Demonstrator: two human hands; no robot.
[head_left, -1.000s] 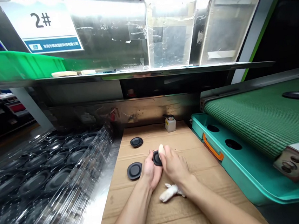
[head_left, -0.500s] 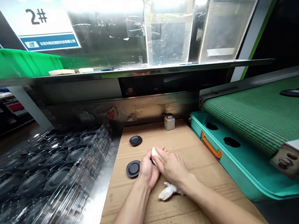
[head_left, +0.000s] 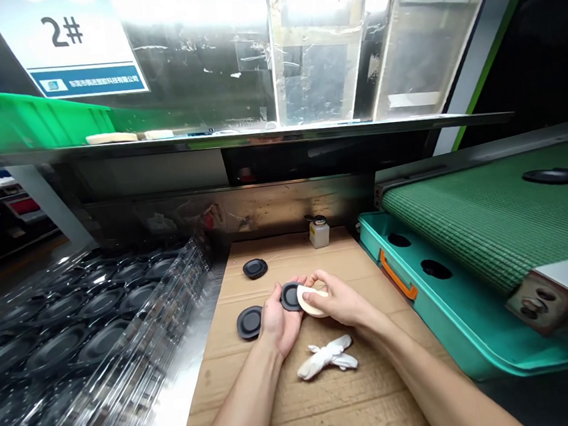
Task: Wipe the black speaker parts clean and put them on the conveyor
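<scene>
My left hand (head_left: 279,325) is closed around a black round plastic lid (head_left: 289,297), palm up over the cardboard (head_left: 328,410). Between the fingers and thumb of my right hand (head_left: 342,298) is a cream-white round sponge pad (head_left: 315,305), which overlaps the lid's right side; whether it touches the lid I cannot tell. A crumpled white cloth (head_left: 327,358) lies just below my hands. To the left, a second black lid (head_left: 249,323) rests on the cardboard near my left wrist, and smaller-looking black pieces (head_left: 255,268) sit farther back.
A small white bottle (head_left: 319,233) stands at the cardboard's back edge. Clear plastic trays (head_left: 172,304) holding many black lids fill the left. On the right are a teal bin (head_left: 457,337) with an orange handle and a green conveyor belt (head_left: 479,207) carrying a black part (head_left: 550,176).
My right hand has moved right with the sponge pad, uncovering the lid in my left hand. The cloth shows more fully. Another dark part has appeared at the belt's right edge.
</scene>
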